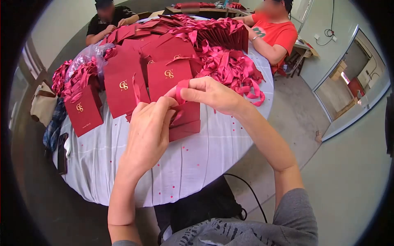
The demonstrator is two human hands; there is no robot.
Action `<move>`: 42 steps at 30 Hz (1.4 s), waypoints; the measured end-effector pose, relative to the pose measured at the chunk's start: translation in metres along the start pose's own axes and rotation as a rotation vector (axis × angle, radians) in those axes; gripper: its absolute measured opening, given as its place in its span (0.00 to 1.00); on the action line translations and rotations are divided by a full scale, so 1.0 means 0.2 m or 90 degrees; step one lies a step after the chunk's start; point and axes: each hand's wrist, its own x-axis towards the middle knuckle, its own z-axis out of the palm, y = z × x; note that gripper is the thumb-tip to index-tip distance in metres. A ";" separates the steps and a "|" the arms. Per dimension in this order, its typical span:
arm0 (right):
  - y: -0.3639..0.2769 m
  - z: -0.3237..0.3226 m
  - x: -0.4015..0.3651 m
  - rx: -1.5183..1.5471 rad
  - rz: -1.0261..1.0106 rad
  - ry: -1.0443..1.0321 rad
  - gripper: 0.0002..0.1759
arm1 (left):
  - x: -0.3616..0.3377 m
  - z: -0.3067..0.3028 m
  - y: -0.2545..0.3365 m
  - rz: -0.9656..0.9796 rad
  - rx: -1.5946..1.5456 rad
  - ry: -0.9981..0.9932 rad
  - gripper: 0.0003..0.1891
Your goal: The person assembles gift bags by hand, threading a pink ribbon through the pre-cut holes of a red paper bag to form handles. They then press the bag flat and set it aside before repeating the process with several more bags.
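My left hand is over a dark red paper bag, its fingers pinched at the bag's top edge around a ribbon. Up and to the right, my right hand grips a pink-red ribbon between thumb and fingers. The ribbon loops over the right fingers. Both hands are close together but apart. Just behind them stand red bags with gold lettering, one beyond the hands and another to the left. The left fingertips are partly hidden.
A ribbon pile lies at the right of the round white-clothed table. Stacked bags stand farther back. A plastic bag of ribbons and a dark phone are at left. Two people sit across the table.
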 end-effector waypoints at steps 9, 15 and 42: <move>-0.02 0.08 0.02 -0.232 -0.033 0.128 0.15 | -0.01 0.05 0.03 0.007 0.081 0.032 0.08; 0.04 0.13 0.04 -0.204 -0.159 0.232 0.14 | 0.00 0.07 0.01 0.022 0.103 0.057 0.07; 0.15 0.12 0.07 -0.124 -0.135 0.246 0.14 | -0.13 -0.18 -0.34 -0.558 -0.780 -0.083 0.20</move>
